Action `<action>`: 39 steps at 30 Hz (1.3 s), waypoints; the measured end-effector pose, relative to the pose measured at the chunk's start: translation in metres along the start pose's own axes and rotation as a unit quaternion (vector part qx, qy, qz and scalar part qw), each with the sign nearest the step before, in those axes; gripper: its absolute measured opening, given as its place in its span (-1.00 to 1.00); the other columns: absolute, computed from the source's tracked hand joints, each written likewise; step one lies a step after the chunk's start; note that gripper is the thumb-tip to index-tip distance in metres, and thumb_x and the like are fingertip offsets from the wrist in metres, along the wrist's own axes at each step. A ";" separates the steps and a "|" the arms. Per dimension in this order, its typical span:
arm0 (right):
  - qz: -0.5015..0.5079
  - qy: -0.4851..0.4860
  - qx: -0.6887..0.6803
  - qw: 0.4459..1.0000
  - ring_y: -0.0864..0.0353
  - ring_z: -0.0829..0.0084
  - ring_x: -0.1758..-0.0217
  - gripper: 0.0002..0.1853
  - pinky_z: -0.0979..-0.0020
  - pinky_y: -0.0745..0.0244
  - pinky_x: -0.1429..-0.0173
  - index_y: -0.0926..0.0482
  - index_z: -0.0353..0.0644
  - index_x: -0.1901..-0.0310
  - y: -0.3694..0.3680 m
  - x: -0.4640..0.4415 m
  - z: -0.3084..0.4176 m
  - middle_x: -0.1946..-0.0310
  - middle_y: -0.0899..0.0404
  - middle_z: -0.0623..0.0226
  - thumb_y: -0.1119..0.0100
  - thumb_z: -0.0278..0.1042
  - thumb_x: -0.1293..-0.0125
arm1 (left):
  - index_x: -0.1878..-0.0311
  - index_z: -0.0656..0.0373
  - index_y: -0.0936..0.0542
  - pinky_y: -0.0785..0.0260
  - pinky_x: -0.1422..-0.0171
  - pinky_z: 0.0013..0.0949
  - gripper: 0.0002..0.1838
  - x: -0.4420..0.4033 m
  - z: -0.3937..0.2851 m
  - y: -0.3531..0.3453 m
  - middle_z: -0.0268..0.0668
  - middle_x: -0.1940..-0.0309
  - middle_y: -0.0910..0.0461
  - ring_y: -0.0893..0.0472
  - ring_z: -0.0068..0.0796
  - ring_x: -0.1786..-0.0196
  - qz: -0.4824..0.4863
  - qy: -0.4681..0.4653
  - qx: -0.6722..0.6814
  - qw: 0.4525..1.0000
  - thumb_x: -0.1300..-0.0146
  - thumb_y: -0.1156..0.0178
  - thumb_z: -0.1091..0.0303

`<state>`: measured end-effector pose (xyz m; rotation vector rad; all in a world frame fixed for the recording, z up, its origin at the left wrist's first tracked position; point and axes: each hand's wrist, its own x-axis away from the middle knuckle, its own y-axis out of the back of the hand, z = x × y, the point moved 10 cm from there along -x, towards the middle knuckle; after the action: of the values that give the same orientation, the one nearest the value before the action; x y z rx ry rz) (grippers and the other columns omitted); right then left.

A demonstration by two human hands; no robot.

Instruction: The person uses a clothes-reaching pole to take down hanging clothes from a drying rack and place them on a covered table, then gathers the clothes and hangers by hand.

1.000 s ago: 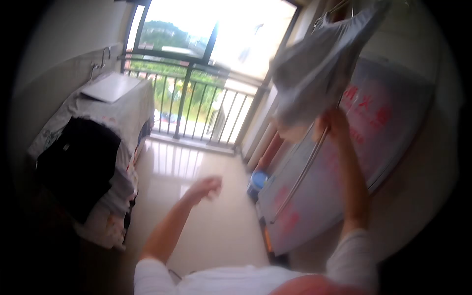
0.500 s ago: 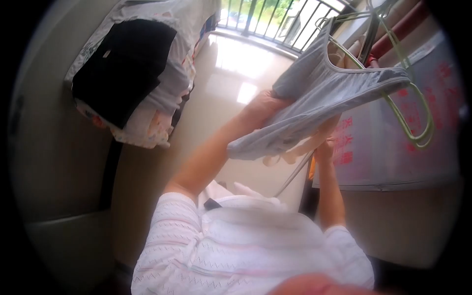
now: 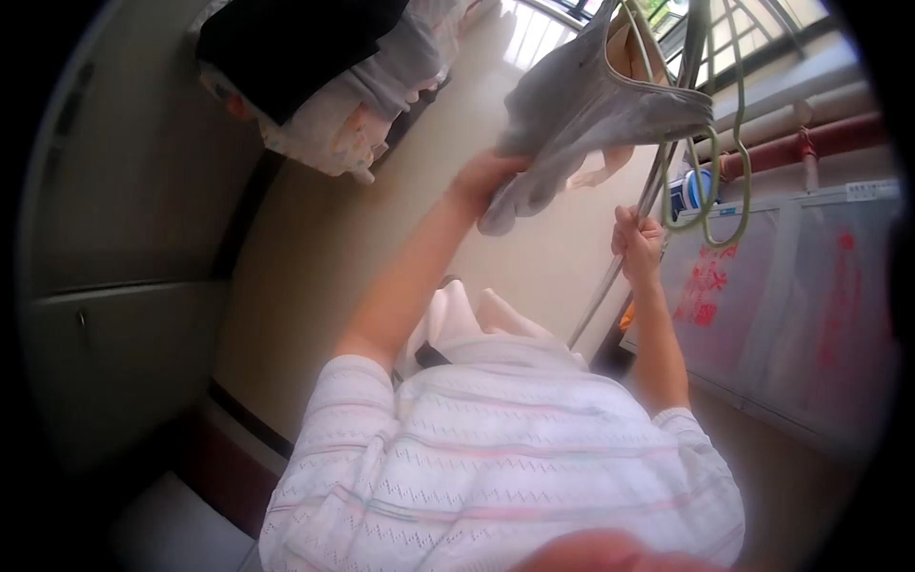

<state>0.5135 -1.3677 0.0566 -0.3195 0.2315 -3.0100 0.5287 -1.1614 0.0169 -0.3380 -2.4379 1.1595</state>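
Observation:
A grey sleeveless garment (image 3: 591,105) with a beige inside hangs tilted on a green wire hanger (image 3: 665,205). My left hand (image 3: 488,181) is closed on its lower left edge; the fingertips are hidden by the cloth. Lower right of the garment, my right hand (image 3: 639,243) is wrapped round a thin metal pole (image 3: 602,297). The pole slants up past the garment, and its top end cannot be made out. A second green hanger (image 3: 745,191) hangs beside the first one.
At upper left hangs more laundry, with a black cloth (image 3: 300,48) over a patterned cloth (image 3: 329,138). A railing (image 3: 543,33) borders the far side. To the right are a red pipe (image 3: 853,140) and a pale cabinet (image 3: 772,315) with red lettering. A grey door (image 3: 133,200) stands at left.
My view has turned, so the laundry sits higher. My right hand, earlier partly behind the garment, now shows plainly on the pole. The garment and left hand appear higher and further left.

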 end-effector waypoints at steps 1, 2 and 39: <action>0.005 -0.007 -0.015 1.000 -0.09 0.75 0.83 -0.75 0.67 0.02 0.76 -0.32 -0.10 0.60 0.001 -0.002 -0.005 0.81 -0.17 0.59 -0.13 -0.32 -0.14 | 0.10 0.29 -0.43 -0.41 0.17 -0.44 -0.72 0.004 -0.017 0.016 -0.23 0.18 -0.48 -0.49 -0.49 0.15 -0.017 -0.072 -0.037 0.997 -0.07 -0.10 0.50; -0.001 -0.016 -0.009 1.000 -0.09 0.75 0.83 -0.75 0.67 0.02 0.76 -0.31 -0.10 0.61 0.002 -0.002 -0.010 0.81 -0.17 0.58 -0.13 -0.34 -0.15 | 0.08 0.31 -0.41 -0.37 0.12 -0.47 -0.69 0.009 -0.033 0.031 -0.24 0.18 -0.46 -0.47 -0.50 0.14 -0.034 -0.142 -0.075 0.986 -0.05 -0.11 0.50; -0.117 0.058 0.174 0.976 -0.01 0.79 0.75 -0.67 0.65 0.08 0.69 -0.29 -0.12 0.68 -0.152 -0.027 -0.020 0.79 -0.11 0.65 -0.18 -0.27 -0.12 | -0.10 0.38 -0.27 -0.32 0.41 -0.53 -0.07 0.108 -0.292 -0.030 -0.22 0.40 -0.52 -0.51 -0.52 0.42 -0.062 -0.243 -0.522 0.815 0.15 -0.20 -0.26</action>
<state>0.5219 -1.2117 0.0562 -0.1468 -0.3465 -3.2196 0.5684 -0.9397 0.2346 -0.1734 -3.2803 -0.3339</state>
